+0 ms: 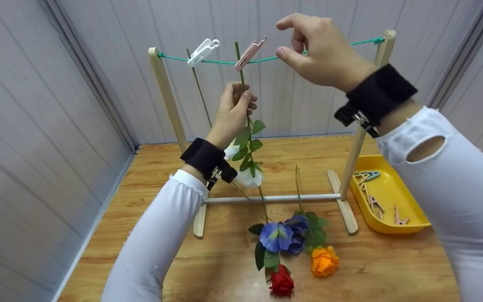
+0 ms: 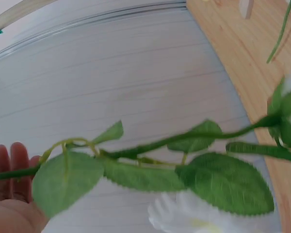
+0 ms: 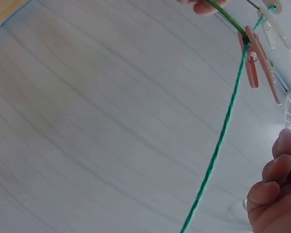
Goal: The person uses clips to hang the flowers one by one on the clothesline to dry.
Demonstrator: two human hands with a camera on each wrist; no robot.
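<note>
At the far left of the string, a white clothespin [image 1: 203,51] sits on the green cord [image 1: 220,62] stretched between the two uprights of the wooden rack [image 1: 167,94], with a thin bare stem hanging below it. Just to its right the pink clothespin [image 1: 250,53] grips the cord and the top of a green flower stem [image 1: 242,79]. That stem hangs nearly upright, its long axis running from the peg down toward the table, leaves in the middle and a white bloom [image 1: 250,177] at the low end. The left hand [image 1: 234,111] is wrapped round the stem a little below the peg, fingers curled about it, so it is the hand actually on the flower. The right hand [image 1: 317,52] hovers at cord height, just right of the pink clothespin and apart from it; its thumb and forefinger are parted and bent, holding nothing. The peg lies to the left of that hand, level with it.

On the near table lie three more flowers: blue [image 1: 279,237], red [image 1: 281,282] and orange [image 1: 324,261], stems pointing far. At the right, a yellow tray [image 1: 396,228] holds spare pegs
</note>
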